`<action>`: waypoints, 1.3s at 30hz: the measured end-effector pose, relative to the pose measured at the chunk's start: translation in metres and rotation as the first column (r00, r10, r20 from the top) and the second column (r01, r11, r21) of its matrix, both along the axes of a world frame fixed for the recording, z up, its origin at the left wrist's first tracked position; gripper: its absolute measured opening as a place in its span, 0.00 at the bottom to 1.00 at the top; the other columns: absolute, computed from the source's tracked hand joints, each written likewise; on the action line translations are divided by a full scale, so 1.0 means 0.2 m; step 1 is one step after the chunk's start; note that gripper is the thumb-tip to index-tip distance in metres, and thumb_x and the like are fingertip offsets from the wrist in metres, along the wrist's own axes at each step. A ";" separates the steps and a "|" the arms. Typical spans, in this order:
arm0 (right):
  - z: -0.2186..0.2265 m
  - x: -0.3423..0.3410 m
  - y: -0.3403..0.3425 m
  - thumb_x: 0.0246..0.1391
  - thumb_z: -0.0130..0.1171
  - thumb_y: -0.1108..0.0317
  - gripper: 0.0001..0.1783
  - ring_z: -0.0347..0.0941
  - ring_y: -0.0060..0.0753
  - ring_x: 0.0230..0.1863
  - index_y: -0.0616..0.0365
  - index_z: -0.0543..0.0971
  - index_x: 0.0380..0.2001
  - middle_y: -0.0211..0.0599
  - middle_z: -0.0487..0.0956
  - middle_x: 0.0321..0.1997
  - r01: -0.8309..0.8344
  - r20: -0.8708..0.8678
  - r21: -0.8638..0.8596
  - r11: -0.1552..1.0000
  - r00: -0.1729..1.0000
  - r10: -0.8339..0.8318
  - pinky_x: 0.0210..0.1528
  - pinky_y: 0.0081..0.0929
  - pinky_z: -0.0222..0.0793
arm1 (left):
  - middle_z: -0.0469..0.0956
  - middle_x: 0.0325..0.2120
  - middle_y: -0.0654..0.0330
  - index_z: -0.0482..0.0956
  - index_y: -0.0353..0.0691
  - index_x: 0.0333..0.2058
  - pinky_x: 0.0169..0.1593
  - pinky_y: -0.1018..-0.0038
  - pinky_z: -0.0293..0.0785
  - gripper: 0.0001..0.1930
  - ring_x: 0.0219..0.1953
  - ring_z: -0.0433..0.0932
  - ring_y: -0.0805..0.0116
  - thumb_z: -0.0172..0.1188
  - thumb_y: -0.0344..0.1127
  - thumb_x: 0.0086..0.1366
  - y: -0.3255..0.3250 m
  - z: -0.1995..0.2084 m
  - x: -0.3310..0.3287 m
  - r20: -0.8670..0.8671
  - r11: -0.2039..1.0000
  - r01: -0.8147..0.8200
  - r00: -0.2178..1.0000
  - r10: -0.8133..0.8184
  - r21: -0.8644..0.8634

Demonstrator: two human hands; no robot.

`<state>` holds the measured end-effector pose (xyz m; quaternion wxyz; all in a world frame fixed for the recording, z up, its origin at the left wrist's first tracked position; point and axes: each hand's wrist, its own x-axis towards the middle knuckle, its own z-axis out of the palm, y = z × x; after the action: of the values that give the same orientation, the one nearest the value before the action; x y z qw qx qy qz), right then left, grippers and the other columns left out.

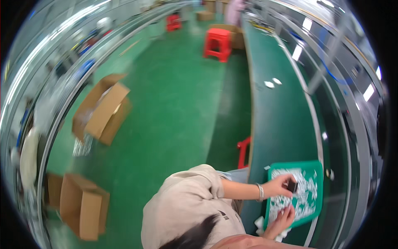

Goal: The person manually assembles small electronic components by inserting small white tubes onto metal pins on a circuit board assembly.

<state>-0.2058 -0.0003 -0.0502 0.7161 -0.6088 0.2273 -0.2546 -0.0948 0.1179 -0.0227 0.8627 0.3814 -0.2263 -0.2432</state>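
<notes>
My left hand, with a bracelet at its wrist, reaches across from a beige sleeve. Its fingers are closed round a small dark block above a green plastic tray. Many small white and silvery pieces lie loose in the tray. Nearer to me, my right hand is over the tray's near left side with its fingers curled together. Whatever it may hold is too small to make out.
The tray stands on a long dark green bench. Two white pieces lie farther along it. Red stools stand beside the bench. Open cardboard boxes sit on the green floor to the left.
</notes>
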 end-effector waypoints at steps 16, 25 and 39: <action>0.25 0.03 0.16 0.49 0.50 0.68 0.11 0.66 0.31 0.25 0.67 0.71 0.30 0.41 0.71 0.27 -0.211 -0.178 -0.559 0.802 0.975 0.133 0.27 0.23 0.64 | 0.67 0.28 0.63 0.64 0.36 0.33 0.39 0.80 0.67 0.21 0.31 0.68 0.78 0.63 0.24 0.38 0.24 0.08 -0.03 0.056 0.957 -0.285 0.956 0.288 -0.054; 0.24 0.03 0.20 0.52 0.48 0.66 0.13 0.64 0.27 0.26 0.68 0.70 0.33 0.38 0.71 0.27 -0.179 -0.158 -0.268 0.947 0.977 0.140 0.28 0.20 0.62 | 0.67 0.27 0.63 0.64 0.37 0.31 0.39 0.80 0.67 0.20 0.31 0.68 0.78 0.62 0.25 0.37 0.24 0.04 -0.04 0.072 0.943 -0.318 0.943 0.325 -0.092; 0.09 0.11 -0.01 0.52 0.51 0.64 0.14 0.65 0.21 0.29 0.62 0.72 0.38 0.32 0.71 0.29 0.054 -0.060 -0.202 0.978 0.996 -0.068 0.31 0.17 0.63 | 0.69 0.28 0.63 0.64 0.37 0.31 0.41 0.76 0.68 0.18 0.33 0.70 0.76 0.61 0.23 0.40 0.09 0.10 0.01 0.064 0.994 -0.104 0.992 0.105 -0.021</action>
<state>-0.1833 -0.0029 -0.0330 0.6352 -0.6786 0.2428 -0.2777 -0.0931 0.1354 -0.0023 0.8698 0.3928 -0.2359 -0.1830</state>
